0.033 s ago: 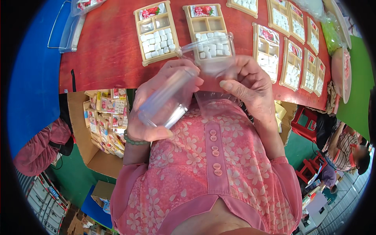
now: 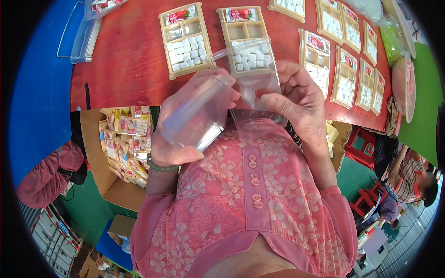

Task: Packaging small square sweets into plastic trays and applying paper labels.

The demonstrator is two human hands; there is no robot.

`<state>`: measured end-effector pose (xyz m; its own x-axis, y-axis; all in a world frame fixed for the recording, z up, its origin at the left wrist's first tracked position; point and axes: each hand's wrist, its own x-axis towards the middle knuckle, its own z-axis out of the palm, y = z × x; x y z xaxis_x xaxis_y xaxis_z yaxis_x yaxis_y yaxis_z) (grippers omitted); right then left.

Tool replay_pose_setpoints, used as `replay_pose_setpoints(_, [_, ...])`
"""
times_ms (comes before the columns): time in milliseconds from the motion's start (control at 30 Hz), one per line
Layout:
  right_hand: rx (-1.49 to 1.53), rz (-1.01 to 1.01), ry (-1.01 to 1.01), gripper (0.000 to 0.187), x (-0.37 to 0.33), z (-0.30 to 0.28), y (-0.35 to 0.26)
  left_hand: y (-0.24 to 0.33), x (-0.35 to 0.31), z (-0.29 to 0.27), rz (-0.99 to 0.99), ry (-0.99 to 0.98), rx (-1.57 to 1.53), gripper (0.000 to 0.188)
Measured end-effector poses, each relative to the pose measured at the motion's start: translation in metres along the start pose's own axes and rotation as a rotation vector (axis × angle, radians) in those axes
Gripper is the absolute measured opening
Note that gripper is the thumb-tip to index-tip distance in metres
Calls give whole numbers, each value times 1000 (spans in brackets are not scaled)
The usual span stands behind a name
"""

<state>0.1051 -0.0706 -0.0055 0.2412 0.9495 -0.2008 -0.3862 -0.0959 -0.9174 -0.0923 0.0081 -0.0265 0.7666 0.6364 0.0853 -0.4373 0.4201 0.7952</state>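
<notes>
My left hand is closed around a stack of clear plastic lids, tilted over my lap. My right hand pinches the right side of a single clear plastic lid between thumb and fingers. That lid overlaps the near end of a beige tray in view; whether they touch I cannot tell. This tray has a red-printed sachet in its far compartment, two bare middle compartments and rows of small white pieces. A similarly filled tray lies to its left.
Several more filled trays lie on the red table at the right. A clear plastic container stands far left. Below the table edge, a cardboard box holds many small packets. Red stools and other people are at the right.
My right hand has shifted slightly, tilting the single lid so that its right edge moves a little to the right. The left hand stays nearly still with its stack.
</notes>
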Motion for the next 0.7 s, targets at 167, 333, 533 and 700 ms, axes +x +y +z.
replay_pose_setpoints(167, [-188, -177, 104, 28, 17, -3, -10, 12, 19, 8, -103, 183, 29, 100])
replay_pose_setpoints(333, [-356, -266, 216, 21, 41, -9, -4, 14, 28, 11, 43, 233, 9, 95])
replay_pose_setpoints(533, [-545, -308, 317, 17, 59, -11, 3, 18, 22, 8, -59, 215, -1, 96])
replay_pose_setpoints(700, [-706, -307, 378, 15, 64, -8, 7, 15, 22, 3, -95, 182, 24, 99])
